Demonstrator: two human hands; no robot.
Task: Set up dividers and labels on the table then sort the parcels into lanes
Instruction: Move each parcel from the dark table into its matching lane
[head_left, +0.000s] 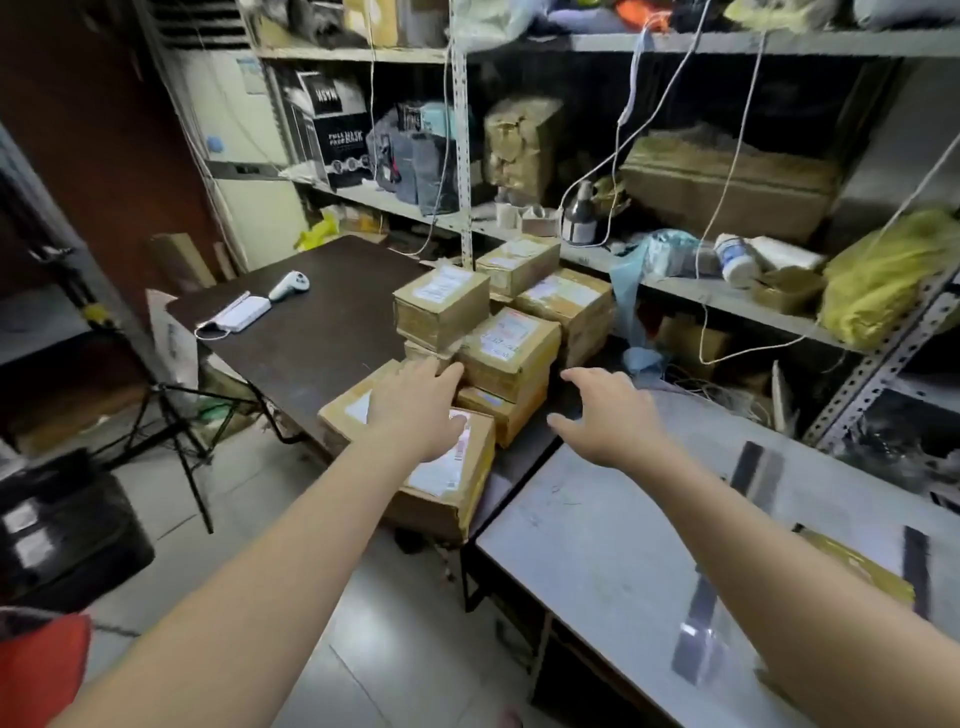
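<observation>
My left hand (415, 410) hovers, fingers spread, above the parcels (509, 348) at the dark table's (311, 332) near corner. My right hand (608, 415) reaches out beside it, empty

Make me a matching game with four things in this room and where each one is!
Things:
1. white controller
2. yellow bag
3. left hand
4. black strips

Places:
A. on the light grey table
B. on the metal shelf at the right
C. on the dark table, far end
D. over the nearest parcel

Pairs: 1-C, 2-B, 3-D, 4-A
</observation>
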